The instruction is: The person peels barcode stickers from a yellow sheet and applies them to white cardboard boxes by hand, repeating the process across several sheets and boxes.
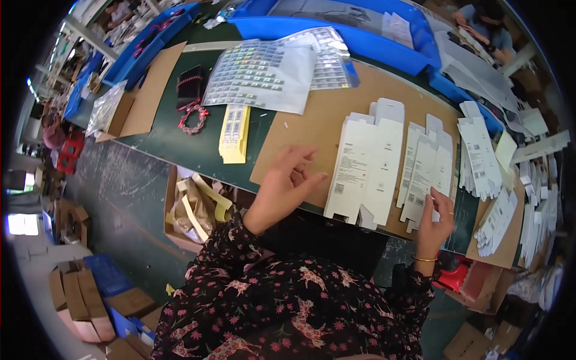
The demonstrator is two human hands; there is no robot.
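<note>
My left hand (pixel 287 183) hovers over the front edge of the cardboard sheet (pixel 300 135), its fingers apart and nothing between them. To its right lies a stack of flattened white cartons (pixel 366 162) with printed panels. Farther right is a smaller stack of flat white cartons (pixel 425 165). At the near end of that smaller stack is my right hand (pixel 437 219), its fingertips at the carton's lower edge; whether they grip it is hard to make out. A pad of yellow-backed labels (pixel 234 133) sits to the left of the cardboard.
Sticker sheets (pixel 258 75) lie behind the labels, beside a black phone (pixel 189 87) and a beaded bracelet (pixel 193 119). Blue trays (pixel 336 30) line the back. More flat cartons (pixel 480 150) are piled at right. A box of scraps (pixel 195 210) stands below the table edge.
</note>
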